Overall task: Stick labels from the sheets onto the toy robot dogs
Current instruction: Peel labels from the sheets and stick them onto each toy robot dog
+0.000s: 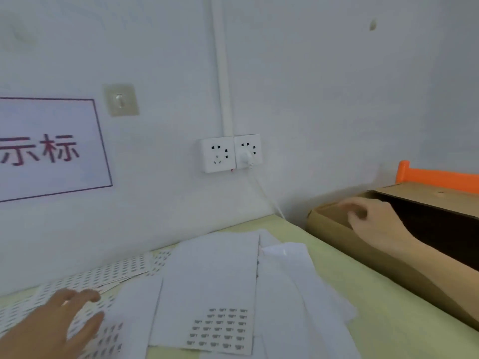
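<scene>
- Fingers of left hand (pixel 55 325) were extended and slightly spread, lying flat over the label sheets (pixel 207 288) at lower left; nothing grasped.
- Left palm faced down, forearm entered from the bottom-left corner; whether fingertips pressed the paper or just hovered above it, can't tell (motion blur).
- Fingers of right hand (pixel 373 221) were loosely curled over the near rim of the cardboard box (pixel 334 237) at its far-left corner; blur too heavy to tell if they gripped the edge or only rested on it.
- Right wrist bent, forearm ran back along the box's open top toward the right edge of view.
- Sheets lay fanned and overlapping on the pale green table (pixel 388 320), between the two hands; one near sheet kept a block of labels in its lower corner, the ones under the left hand were covered in rows.
- Toy dogs: none visible; box interior was dark.
- Orange plastic part (pixel 438 177) sat behind the box against the wall.
- Wall sockets (pixel 230 154) above the table, white plug in the right one, cable running down.
</scene>
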The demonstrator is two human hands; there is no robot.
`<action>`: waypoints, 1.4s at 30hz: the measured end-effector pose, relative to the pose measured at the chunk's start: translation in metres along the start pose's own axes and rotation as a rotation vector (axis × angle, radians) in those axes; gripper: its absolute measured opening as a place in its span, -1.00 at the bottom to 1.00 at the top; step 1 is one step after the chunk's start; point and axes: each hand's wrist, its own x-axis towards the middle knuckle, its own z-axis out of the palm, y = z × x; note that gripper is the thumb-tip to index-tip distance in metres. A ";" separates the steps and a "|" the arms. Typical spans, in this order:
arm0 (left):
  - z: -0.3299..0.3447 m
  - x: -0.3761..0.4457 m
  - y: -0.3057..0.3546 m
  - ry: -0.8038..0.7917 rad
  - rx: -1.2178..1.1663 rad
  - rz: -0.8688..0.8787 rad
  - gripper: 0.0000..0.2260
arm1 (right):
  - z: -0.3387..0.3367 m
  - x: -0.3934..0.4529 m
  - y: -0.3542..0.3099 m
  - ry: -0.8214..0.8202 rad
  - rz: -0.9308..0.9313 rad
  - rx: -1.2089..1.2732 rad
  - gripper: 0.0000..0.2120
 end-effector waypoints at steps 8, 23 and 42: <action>-0.053 -0.066 0.000 -0.276 -0.098 -0.331 -0.90 | 0.093 -0.100 -0.184 -0.474 -0.424 0.252 -0.75; -0.086 -0.085 -0.033 -0.420 -0.184 -0.278 -0.68 | 0.213 -0.194 -0.295 -0.856 -0.742 -0.169 -0.43; -0.227 -0.076 -0.030 -0.961 0.527 -0.467 -0.59 | 0.216 -0.194 -0.290 -0.830 -0.736 -0.167 -0.53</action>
